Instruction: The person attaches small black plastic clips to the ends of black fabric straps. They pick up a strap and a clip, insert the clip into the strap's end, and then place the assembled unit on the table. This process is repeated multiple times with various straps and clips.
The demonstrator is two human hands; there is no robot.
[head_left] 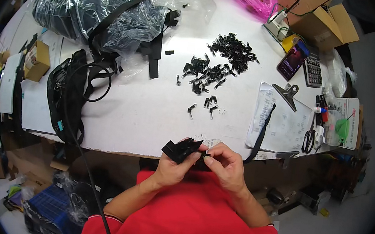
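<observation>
At the table's near edge, my left hand (170, 171) is closed round a bunch of folded black fabric strips (178, 151). My right hand (227, 169) meets it, thumb and forefinger pinched together at the strips' right end. What lies between those fingertips is small, dark and mostly hidden. Ahead on the white table, several loose black zipper sliders (209, 102) with pull tabs lie nearest to my hands. Farther back, many more sliders form a larger heap (234, 52) and a looser spread (206, 73).
Plastic-wrapped black goods (82, 10) and a black mesh bag (67, 90) with a cable occupy the left. On the right are a clipboard with papers (281, 120), a black strap (262, 134), scissors (308, 140), a phone (293, 59), a calculator (313, 71) and a cardboard box (325, 26).
</observation>
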